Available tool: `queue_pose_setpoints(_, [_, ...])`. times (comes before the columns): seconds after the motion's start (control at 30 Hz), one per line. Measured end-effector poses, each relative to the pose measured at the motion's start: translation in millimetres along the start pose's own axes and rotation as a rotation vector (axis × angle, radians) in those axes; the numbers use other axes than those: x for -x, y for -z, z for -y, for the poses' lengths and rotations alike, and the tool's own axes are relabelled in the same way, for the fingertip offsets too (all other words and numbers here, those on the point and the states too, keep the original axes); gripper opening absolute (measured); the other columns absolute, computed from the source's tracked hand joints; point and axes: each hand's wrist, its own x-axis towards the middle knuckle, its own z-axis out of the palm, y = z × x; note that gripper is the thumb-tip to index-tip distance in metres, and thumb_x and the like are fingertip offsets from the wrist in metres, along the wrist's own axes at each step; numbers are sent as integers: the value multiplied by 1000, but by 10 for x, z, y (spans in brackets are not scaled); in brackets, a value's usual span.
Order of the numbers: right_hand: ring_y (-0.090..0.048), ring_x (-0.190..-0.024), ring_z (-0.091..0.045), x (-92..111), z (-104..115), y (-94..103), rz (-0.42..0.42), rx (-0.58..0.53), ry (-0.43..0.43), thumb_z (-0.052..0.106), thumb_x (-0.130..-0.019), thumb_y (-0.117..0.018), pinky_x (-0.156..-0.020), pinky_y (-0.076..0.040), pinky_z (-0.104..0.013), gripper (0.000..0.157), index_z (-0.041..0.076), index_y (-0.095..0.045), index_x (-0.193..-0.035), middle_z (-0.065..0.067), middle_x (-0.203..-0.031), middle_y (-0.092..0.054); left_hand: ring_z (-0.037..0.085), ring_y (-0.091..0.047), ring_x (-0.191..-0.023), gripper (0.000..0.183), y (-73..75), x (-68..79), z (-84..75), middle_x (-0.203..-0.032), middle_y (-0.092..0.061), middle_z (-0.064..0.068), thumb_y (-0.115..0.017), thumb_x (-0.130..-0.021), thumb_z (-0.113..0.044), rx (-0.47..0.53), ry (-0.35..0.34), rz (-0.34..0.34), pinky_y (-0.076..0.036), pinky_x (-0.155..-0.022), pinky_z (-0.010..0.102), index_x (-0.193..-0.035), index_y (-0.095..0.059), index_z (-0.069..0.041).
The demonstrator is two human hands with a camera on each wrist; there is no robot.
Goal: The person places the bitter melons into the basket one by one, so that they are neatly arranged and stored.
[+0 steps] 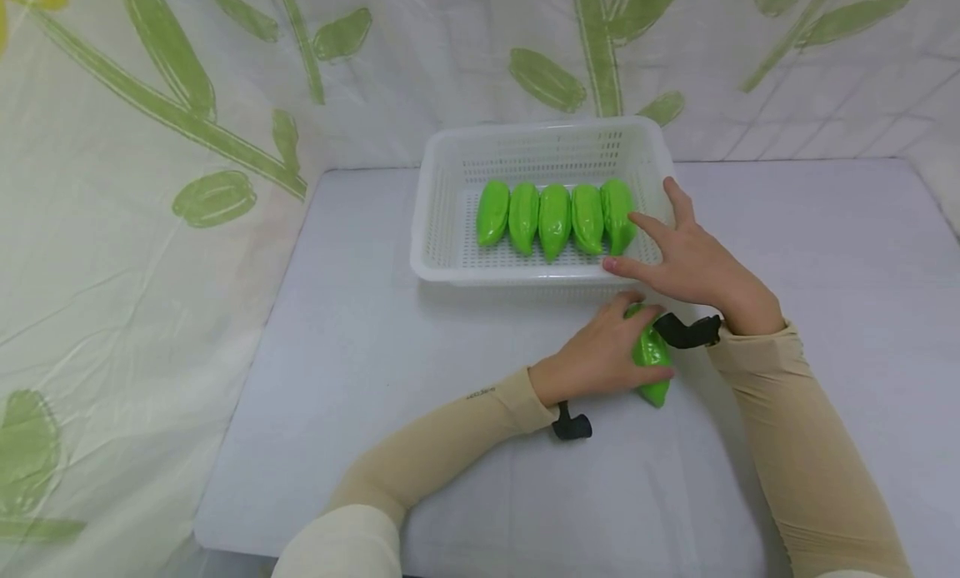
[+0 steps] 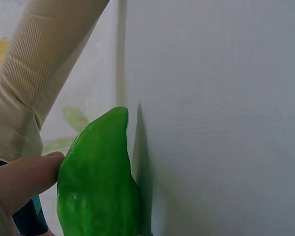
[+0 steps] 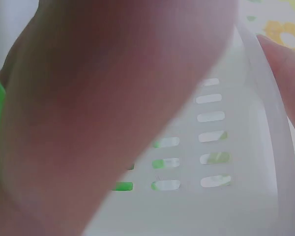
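A glossy green pepper (image 1: 651,351) lies on the table just in front of the white plastic basket (image 1: 480,275). My left hand (image 1: 600,353) grips it from above, and part of it is hidden under the fingers. In the left wrist view the pepper (image 2: 99,179) shows its pointed tip, with the thumb (image 2: 32,177) against its side. My right hand (image 1: 693,257) is spread over the basket's right front corner. Its thumb touches the front rim, and another finger reaches inside near the rightmost pepper (image 1: 617,216). The right wrist view shows the basket's slotted wall (image 3: 246,162) close up.
Several green peppers (image 1: 555,220) stand side by side in a row inside the basket. The table (image 1: 360,328) has a pale cover. Behind it hangs a white sheet (image 1: 450,70) with a green leaf pattern.
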Motion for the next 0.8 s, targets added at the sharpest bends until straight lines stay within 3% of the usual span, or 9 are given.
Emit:
queue_pose_setpoints(0.47, [-45,-135,-61,-14,-21,-12,1,5,-8,78,-92,-55,-105,-39,-73,105,6,-31,-164,-8,-170,31,23,-44,-144,77,34,50,34,-161,-36,13,-77,-93,-45,60,15,25,-44,-114,28,-156,-47,-14])
queue_pose_setpoints(0.8, [-46,-134,-62,-12,-15,-9,-9,2,0,77,-92,-55,-105,-40,-73,104,6,-31,-163,-8,-170,30,18,-50,-123,74,90,146,-44,-153,-40,11,-80,-89,-39,-53,-1,-11,-48,-93,18,-152,-52,-13])
